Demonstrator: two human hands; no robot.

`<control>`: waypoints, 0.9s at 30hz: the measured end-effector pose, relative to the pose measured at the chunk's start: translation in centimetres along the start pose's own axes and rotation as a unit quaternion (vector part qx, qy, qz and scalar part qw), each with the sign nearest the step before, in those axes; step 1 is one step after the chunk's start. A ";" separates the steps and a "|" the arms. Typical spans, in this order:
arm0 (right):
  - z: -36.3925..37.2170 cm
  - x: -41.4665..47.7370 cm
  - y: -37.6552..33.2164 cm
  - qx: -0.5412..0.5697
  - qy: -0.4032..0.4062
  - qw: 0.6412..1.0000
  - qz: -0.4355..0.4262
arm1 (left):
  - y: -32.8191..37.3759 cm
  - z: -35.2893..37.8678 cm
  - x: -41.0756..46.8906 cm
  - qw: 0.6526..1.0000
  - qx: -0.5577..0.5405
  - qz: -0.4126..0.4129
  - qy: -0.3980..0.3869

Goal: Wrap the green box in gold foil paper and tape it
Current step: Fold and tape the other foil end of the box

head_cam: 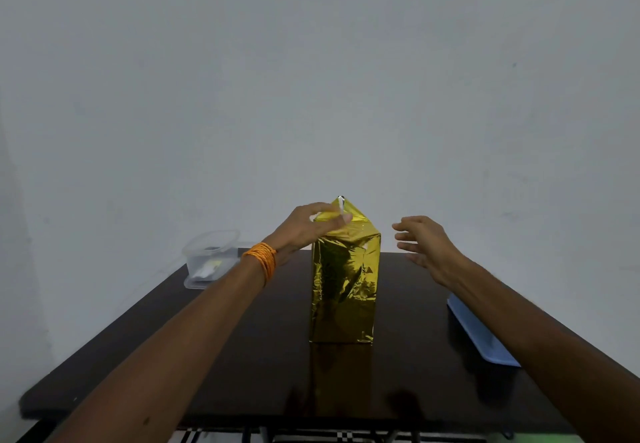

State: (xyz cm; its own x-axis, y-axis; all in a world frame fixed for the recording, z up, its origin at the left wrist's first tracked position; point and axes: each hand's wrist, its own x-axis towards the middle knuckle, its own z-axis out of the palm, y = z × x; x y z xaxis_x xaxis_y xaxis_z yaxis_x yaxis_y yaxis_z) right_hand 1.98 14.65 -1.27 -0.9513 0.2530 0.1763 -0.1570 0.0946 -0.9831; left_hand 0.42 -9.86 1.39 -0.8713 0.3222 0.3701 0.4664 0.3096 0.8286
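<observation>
Pale grey wall [311,62] fills the upper half of the view. Below it is a dark glossy table [242,356], with the far edge against the wall. The box [343,304] stands upright near the table's middle, tall and narrow, and is covered on every visible side in creased gold foil paper [346,269]. The foil is gathered at the top into a sloped peak. A flat blue tray [478,335] lies at the right edge of the table, partly behind the right forearm. A clear plastic container [211,255] sits at the far left corner with small items inside, too blurred to name. Left hand [304,228] is at the top of the box: fingers [337,220] loosely extended and laid against the peak's left slope, touching foil, thumb hidden. Right hand [427,245] hovers just beside the box top, apart from it, fingers spread and slack, holding nothing. Orange thread band [261,259] on the left wrist. A small white tip [341,205] shows at the peak.
</observation>
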 end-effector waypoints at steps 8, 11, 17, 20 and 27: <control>-6.1 -1.2 0.7 -0.087 0.079 0.993 -0.023 | 5.6 3.9 0.3 0.981 0.069 0.157 0.087; -8.3 -1.9 1.1 -0.109 0.105 0.988 -0.033 | 8.0 7.8 0.6 0.970 0.083 0.210 0.091; -12.9 -3.8 1.8 -0.148 0.148 0.977 -0.033 | 9.3 15.7 1.7 0.980 0.054 0.189 0.010; -15.1 -4.5 2.6 -0.188 0.156 0.970 -0.018 | 7.4 19.1 2.1 0.988 0.056 0.139 -0.032; -16.9 -5.3 5.9 -0.238 0.123 0.957 0.114 | 3.0 24.8 2.2 0.980 0.126 0.036 -0.151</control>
State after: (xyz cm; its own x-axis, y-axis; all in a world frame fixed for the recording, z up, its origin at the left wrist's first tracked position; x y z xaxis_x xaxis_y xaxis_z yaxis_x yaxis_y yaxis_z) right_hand 10.60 30.18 -7.19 -0.8460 0.5326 0.0242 0.2409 0.4223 -0.8738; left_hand 3.69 13.99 -5.72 -0.7676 0.5899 0.2507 0.5808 0.4749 0.6611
